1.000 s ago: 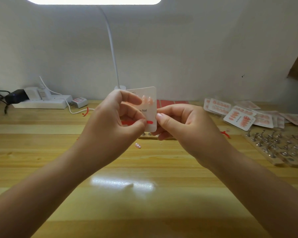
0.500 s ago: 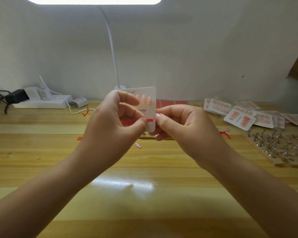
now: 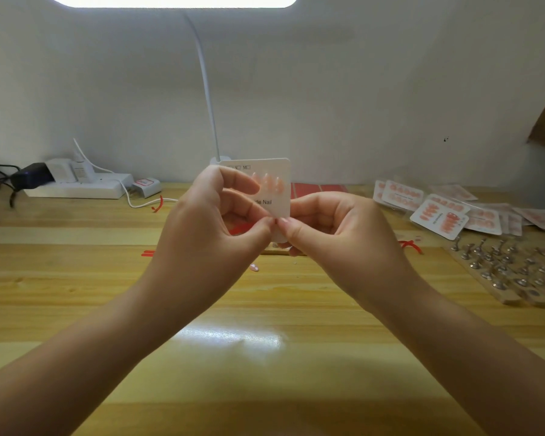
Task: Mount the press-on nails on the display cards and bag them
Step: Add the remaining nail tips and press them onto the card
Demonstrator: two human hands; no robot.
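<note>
I hold a white display card (image 3: 276, 193) upright above the wooden table (image 3: 76, 294), with a row of pink press-on nails (image 3: 269, 184) on its upper half. My left hand (image 3: 214, 228) grips the card's left side, fingers curled over its face. My right hand (image 3: 337, 228) pinches the card's lower right edge, thumb tip meeting the left thumb. A red strip (image 3: 241, 229) shows on the card behind the left fingers. One loose pink nail (image 3: 254, 267) lies on the table below the hands.
Bagged finished cards (image 3: 438, 212) pile at the right rear. A wooden rack of metal nail stands (image 3: 510, 269) sits at the right edge. A power strip with plugs (image 3: 76, 184) is at the left rear, a lamp stem (image 3: 208, 89) rises behind the card, and red strips (image 3: 318, 188) lie beyond.
The right thumb and fingers have slid left along the card's lower edge until they meet the left thumb, covering most of the red strip. The card stayed upright.
</note>
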